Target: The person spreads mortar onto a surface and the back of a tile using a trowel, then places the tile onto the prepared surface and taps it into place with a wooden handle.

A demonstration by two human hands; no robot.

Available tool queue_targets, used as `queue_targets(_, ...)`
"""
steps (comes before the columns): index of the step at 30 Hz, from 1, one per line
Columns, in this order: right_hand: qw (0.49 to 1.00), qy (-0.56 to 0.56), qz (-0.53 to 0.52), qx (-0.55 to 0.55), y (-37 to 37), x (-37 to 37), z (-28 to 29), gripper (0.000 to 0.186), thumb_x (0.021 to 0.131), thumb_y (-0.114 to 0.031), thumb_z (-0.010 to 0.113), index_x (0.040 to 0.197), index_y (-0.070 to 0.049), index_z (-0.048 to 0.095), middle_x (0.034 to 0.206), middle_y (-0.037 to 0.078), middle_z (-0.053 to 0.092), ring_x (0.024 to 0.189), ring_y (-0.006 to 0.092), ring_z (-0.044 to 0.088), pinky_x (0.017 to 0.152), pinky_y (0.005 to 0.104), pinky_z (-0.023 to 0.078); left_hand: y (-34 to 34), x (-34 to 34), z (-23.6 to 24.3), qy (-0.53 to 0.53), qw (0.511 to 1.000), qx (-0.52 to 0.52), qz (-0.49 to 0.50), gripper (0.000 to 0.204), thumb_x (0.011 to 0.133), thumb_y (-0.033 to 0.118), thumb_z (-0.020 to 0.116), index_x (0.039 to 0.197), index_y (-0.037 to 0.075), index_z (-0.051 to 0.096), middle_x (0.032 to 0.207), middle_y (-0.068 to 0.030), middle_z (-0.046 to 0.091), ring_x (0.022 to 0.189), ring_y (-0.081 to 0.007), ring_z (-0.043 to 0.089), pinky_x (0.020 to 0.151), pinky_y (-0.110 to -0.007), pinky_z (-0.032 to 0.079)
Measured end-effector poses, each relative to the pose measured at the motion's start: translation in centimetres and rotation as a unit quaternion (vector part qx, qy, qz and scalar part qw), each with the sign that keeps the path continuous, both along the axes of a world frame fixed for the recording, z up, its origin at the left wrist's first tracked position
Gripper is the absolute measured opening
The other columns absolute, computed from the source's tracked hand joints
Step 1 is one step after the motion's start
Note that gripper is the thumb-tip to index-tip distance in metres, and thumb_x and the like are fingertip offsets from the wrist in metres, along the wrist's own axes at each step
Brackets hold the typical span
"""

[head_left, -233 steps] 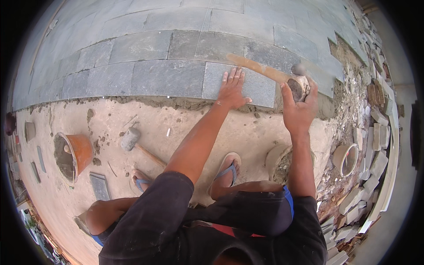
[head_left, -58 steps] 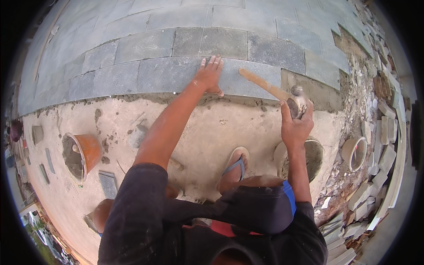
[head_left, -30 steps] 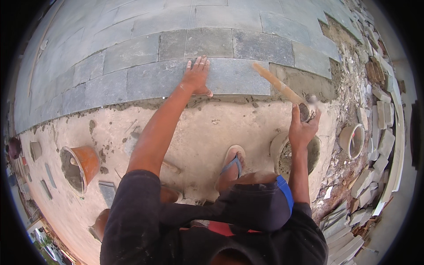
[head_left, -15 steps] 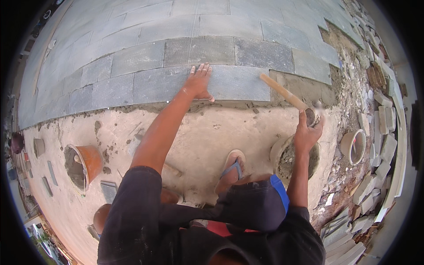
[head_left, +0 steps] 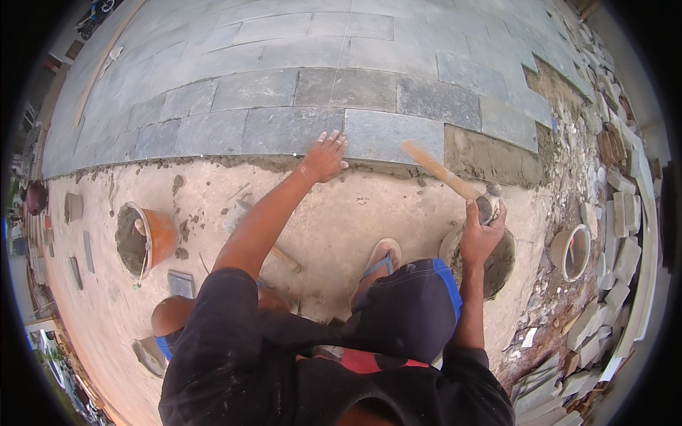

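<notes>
My left hand (head_left: pixel 325 157) rests with fingers stretched out on the near edge of a grey stone slab (head_left: pixel 284 131), close to its joint with the slab on the right (head_left: pixel 398 136). In my right hand (head_left: pixel 484 234) is a hammer (head_left: pixel 442 170), gripped at its head end. Its pale wooden handle points away and to the left, and the handle's tip is over the right slab; whether it touches is hard to tell. Beyond that slab's right end lies a bed of wet mortar (head_left: pixel 494 154). A tub of mortar (head_left: pixel 503 264) stands partly behind my right hand and wrist.
An orange bucket (head_left: pixel 161 234) with mortar inside stands at left, near a small grey tile piece (head_left: pixel 180 284). A pale bucket (head_left: pixel 570 253) is at right, beside stacked stone pieces (head_left: pixel 593 305). A thin string (head_left: pixel 342 53) crosses the laid paving. My sandalled foot (head_left: pixel 383 257) is below.
My left hand has slid toward me, from the slab's face to its near edge. The hammer's handle has shifted left and nearer. The whole view has also moved slightly.
</notes>
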State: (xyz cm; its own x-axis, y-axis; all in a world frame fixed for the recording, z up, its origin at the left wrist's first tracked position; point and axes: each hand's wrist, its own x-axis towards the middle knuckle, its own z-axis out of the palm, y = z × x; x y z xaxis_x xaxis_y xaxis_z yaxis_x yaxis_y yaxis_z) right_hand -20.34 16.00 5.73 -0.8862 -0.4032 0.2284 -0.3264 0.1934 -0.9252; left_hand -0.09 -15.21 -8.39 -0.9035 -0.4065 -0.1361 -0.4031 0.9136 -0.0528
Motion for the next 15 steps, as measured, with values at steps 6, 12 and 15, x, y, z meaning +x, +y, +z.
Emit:
queue_targets(6,0.998,0.025,0.055,0.008,-1.9,2.2,-0.7,0.048,0.085,-0.013,0.075,0.124,0.004,0.054,0.099,0.011,0.067,0.087,0.0161,0.062,0.079,0.031,0.051,3.0,1.3,-1.7,0.025,0.999,0.001,0.031,0.065,0.101,0.041,0.041,0.146,-0.006,0.035,0.155,-0.0215,0.03,0.148,-0.0366,0.02,0.119,-0.052,0.018)
queue_targets(12,0.991,0.066,0.101,0.057,-3.4,3.7,-0.6,0.049,0.085,-0.016,0.076,0.125,0.002,0.055,0.094,0.013,0.071,0.084,0.0167,0.066,0.075,0.0313,0.052,4.2,1.5,-1.7,0.001,0.999,-0.021,0.038,0.068,0.101,0.041,0.042,0.15,-0.004,0.028,0.156,-0.0213,0.03,0.148,-0.0356,0.019,0.12,-0.052,0.015)
queue_targets(15,0.993,0.053,0.104,0.034,-3.5,4.1,-1.1,0.048,0.085,-0.015,0.075,0.126,0.002,0.055,0.095,0.013,0.07,0.087,0.0165,0.065,0.078,0.0313,0.052,4.7,1.4,-1.7,0.003,0.999,-0.032,0.03,0.07,0.101,0.041,0.043,0.152,-0.003,0.022,0.157,-0.0207,0.028,0.149,-0.0347,0.018,0.12,-0.052,0.015)
